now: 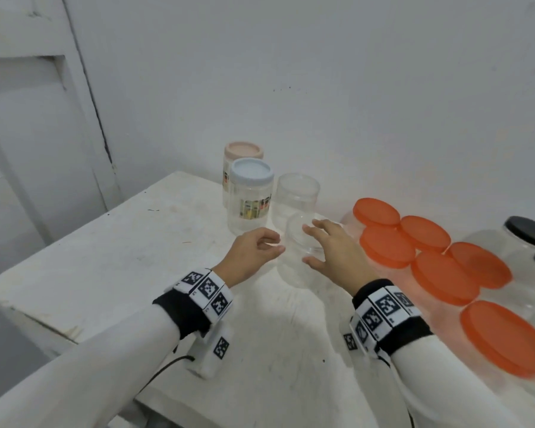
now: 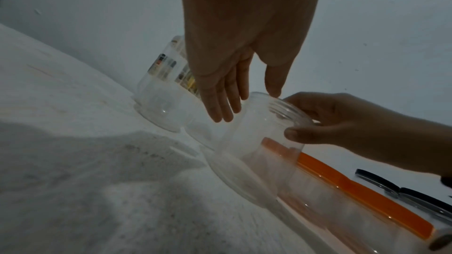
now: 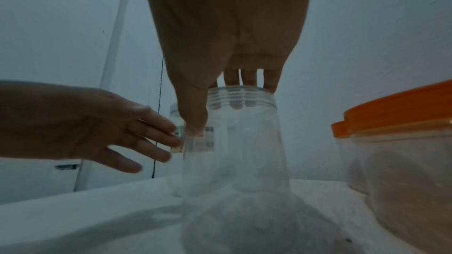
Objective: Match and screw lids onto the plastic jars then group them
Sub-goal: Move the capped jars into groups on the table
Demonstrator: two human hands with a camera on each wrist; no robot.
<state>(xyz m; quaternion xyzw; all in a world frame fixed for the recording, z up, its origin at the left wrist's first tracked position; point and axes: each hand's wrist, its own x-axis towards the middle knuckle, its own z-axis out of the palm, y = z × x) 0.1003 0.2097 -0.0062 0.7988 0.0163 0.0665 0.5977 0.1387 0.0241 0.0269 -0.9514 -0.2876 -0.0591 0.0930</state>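
Note:
A clear lidless jar [image 1: 291,273] stands upright near the middle of the white table [image 1: 121,257]. My right hand [image 1: 309,244] grips its threaded neck from above, thumb on the near side and fingers over the far rim; the right wrist view shows this hand [image 3: 220,116] on the jar [image 3: 244,152]. My left hand [image 1: 275,245] hovers at the jar's left side with fingers nearly straight, holding nothing. In the left wrist view that hand [image 2: 247,106] is close beside the jar [image 2: 257,152], its thumb tip near the rim; contact is unclear.
Behind stand a second clear lidless jar [image 1: 297,196], a blue-lidded jar [image 1: 251,177] and a pink-lidded jar [image 1: 244,151]. Several orange-lidded jars [image 1: 442,273] crowd the right side, with black-lidded jars [image 1: 525,231] beyond them. A wall backs the table.

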